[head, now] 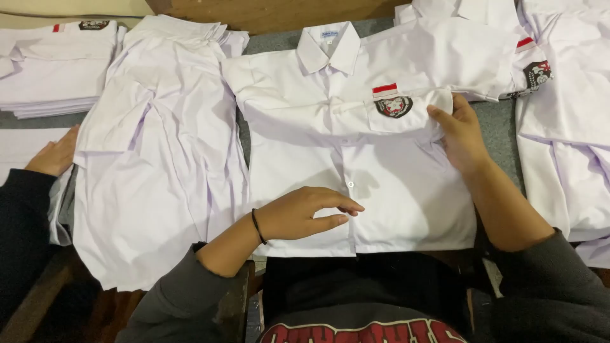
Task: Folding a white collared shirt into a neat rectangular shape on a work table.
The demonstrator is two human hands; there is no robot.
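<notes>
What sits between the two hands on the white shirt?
Head view: only shirt front with its button placket lies between left hand and right hand.

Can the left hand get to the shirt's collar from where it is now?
Probably yes: the left hand rests low on the shirt front, and nothing lies between it and the collar.

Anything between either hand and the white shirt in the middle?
Nothing visible. The right hand already touches the white shirt at its folded sleeve, near the chest badge. The left hand hovers just over the button placket.
</notes>
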